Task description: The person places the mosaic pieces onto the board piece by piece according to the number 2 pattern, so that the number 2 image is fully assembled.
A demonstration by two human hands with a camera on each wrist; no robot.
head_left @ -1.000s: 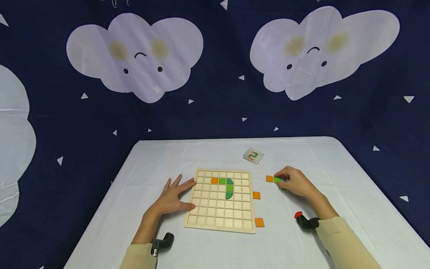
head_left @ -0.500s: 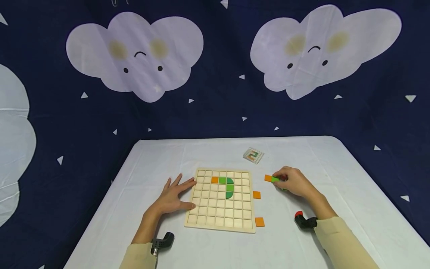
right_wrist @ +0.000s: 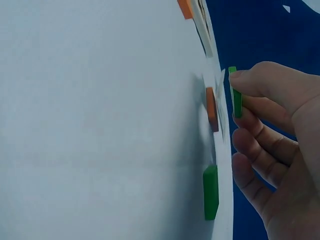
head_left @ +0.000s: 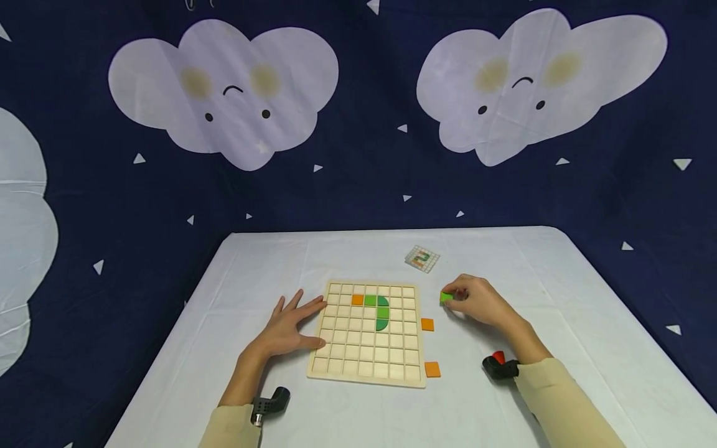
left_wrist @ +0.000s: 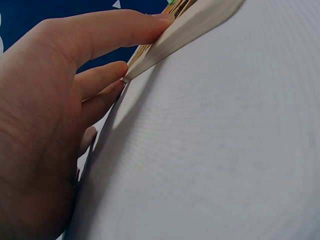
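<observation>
My right hand [head_left: 475,301] pinches a green square tile [head_left: 445,297] between thumb and fingers, to the right of the board. In the right wrist view the pinched green tile [right_wrist: 236,92] is held off the white table, near an orange tile [right_wrist: 212,110] and another green tile [right_wrist: 211,192] that rest on the cloth. My left hand [head_left: 285,328] is spread along the left edge of the wooden grid board [head_left: 351,356], its fingertips touching the rim. Up on the board, an orange tile [head_left: 358,300], green squares and dark green rounded pieces form a hooked shape.
A small pattern card [head_left: 422,259] lies behind the board. Two orange tiles, one upper [head_left: 427,324] and one lower [head_left: 432,369], sit close to the board's right edge. A dark blue curtain [head_left: 370,193] with clouds hangs behind the white table [head_left: 269,261].
My right hand has moved left with the green tile, which now covers the spot where the orange tile showed in the head view. The left hand and board have stayed put.
</observation>
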